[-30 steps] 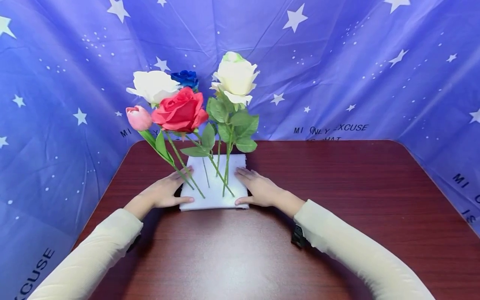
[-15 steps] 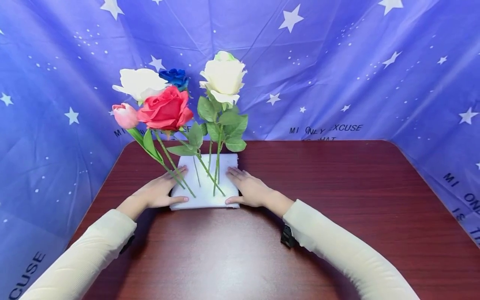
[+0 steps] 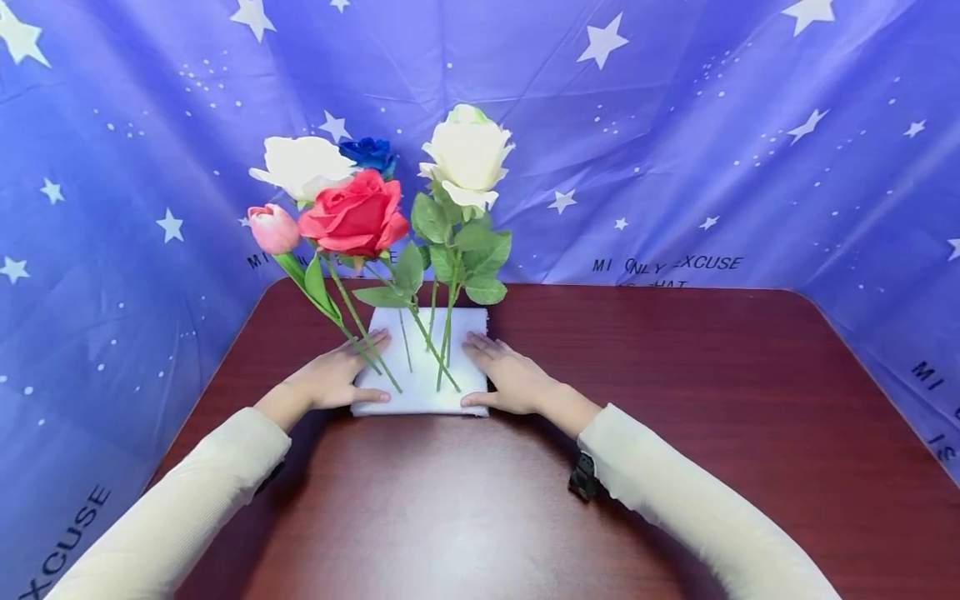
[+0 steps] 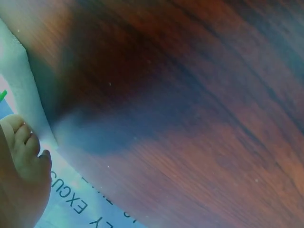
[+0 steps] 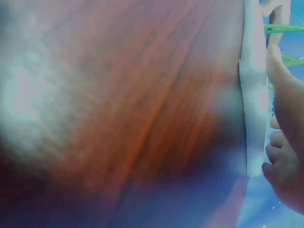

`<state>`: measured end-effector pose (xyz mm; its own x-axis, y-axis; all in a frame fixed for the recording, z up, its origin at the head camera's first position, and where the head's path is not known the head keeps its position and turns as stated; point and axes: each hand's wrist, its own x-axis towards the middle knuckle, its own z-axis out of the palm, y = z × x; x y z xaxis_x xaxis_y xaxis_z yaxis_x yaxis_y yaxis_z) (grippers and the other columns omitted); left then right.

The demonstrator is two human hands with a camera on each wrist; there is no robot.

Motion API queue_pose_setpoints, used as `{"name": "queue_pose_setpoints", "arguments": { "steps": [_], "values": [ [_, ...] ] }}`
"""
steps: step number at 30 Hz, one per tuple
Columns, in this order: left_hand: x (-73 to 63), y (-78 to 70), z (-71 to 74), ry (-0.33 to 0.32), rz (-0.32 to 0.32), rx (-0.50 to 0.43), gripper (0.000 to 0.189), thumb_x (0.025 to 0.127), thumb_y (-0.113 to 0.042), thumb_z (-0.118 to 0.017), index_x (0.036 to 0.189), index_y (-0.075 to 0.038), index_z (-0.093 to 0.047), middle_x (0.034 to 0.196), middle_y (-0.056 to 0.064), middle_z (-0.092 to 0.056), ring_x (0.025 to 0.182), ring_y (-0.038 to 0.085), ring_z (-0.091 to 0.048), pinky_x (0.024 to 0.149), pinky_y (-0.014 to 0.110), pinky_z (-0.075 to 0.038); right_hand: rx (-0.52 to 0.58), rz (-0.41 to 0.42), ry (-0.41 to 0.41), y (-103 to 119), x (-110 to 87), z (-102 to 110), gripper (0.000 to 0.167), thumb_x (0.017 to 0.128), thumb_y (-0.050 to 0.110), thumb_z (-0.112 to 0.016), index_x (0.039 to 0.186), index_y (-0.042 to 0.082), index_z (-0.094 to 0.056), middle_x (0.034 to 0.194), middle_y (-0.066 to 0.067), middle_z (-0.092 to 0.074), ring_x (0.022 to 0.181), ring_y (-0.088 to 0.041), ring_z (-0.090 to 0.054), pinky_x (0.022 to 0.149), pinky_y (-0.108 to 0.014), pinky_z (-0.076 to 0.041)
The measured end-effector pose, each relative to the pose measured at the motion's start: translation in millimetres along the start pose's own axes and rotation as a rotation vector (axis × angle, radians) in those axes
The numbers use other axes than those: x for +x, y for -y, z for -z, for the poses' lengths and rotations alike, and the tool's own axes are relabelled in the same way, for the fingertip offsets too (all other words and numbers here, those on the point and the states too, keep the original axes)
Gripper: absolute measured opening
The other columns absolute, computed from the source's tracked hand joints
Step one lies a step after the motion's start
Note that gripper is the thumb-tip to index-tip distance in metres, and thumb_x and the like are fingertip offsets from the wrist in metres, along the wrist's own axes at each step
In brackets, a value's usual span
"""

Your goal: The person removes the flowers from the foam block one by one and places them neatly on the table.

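Nearest, dark red-brown tabletop point(image 3: 420, 533) with a pale glare. Slanting inward over it, left sleeve point(image 3: 176, 487) and right sleeve point(image 3: 693, 496), both cream, with a black strap point(image 3: 583, 477) below the right cuff. Next, left hand point(image 3: 328, 380) and right hand point(image 3: 517, 381) resting on opposite side edges of a white foam block point(image 3: 420, 402), both with fingers outstretched, thumbs nearer, and nothing grasped. Between them, the block flat on the tabletop, near edge running left to right; too foreshortened to tell its long axis. Rising from it, thin green stems point(image 3: 433, 347), some nearly upright, others leaning left, the leftmost passing in front of the left fingers. Above, pink tulip point(image 3: 273, 229) tilted left, red rose point(image 3: 356, 215) overlapping a white flower point(image 3: 303, 165) and near a blue rose point(image 3: 369, 155), and cream rose point(image 3: 467, 158) to the right over leaves. Farthest, blue curtain point(image 3: 675, 150) with stars and lettering.
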<state>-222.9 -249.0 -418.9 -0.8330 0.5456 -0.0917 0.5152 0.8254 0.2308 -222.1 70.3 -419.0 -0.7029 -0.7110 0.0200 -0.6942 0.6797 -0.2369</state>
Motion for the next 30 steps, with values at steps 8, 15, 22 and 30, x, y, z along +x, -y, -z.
{"name": "queue_pose_setpoints", "arguments": {
  "steps": [8, 15, 22, 30],
  "values": [
    [6.8, 0.4, -0.5, 0.007, 0.019, -0.018, 0.098, 0.082, -0.061, -0.063, 0.154, -0.011, -0.020, 0.162, 0.011, -0.018, 0.149, 0.033, -0.021, 0.118, 0.050, -0.028, 0.086, 0.009, -0.099, -0.2, -14.1, 13.9, 0.080, 0.090, 0.045, -0.063, 0.148, -0.001, -0.032, 0.155, -0.020, -0.033, 0.146, -0.033, -0.030, 0.120, -0.049, -0.026],
    [1.4, 0.1, -1.0, 0.001, 0.013, -0.013, 0.097, 0.082, -0.061, -0.063, 0.153, -0.009, -0.023, 0.161, 0.014, -0.022, 0.147, 0.035, -0.025, 0.116, 0.050, -0.030, 0.142, -0.007, -0.088, 8.2, -25.4, 25.1, 0.075, 0.091, 0.043, -0.062, 0.149, 0.006, -0.033, 0.155, -0.013, -0.037, 0.145, -0.026, -0.034, 0.119, -0.042, -0.031],
    [1.8, -2.2, 4.6, -0.041, -0.025, 0.065, 0.095, 0.081, -0.058, -0.065, 0.151, -0.005, -0.030, 0.158, 0.016, -0.030, 0.144, 0.035, -0.032, 0.115, 0.049, -0.034, 0.192, 0.040, -0.148, 17.7, -24.0, 30.2, 0.066, 0.092, 0.036, -0.064, 0.145, 0.006, -0.041, 0.149, -0.014, -0.046, 0.139, -0.026, -0.043, 0.114, -0.040, -0.038],
    [1.0, -2.7, 3.0, -0.063, -0.047, 0.091, 0.092, 0.081, -0.057, -0.065, 0.148, -0.002, -0.034, 0.154, 0.018, -0.035, 0.142, 0.035, -0.036, 0.114, 0.048, -0.035, 0.334, 0.066, -0.239, 24.8, -18.8, 27.4, 0.055, 0.088, 0.027, -0.070, 0.135, 0.004, -0.054, 0.136, -0.011, -0.060, 0.128, -0.024, -0.055, 0.107, -0.038, -0.045]
  ]
}}
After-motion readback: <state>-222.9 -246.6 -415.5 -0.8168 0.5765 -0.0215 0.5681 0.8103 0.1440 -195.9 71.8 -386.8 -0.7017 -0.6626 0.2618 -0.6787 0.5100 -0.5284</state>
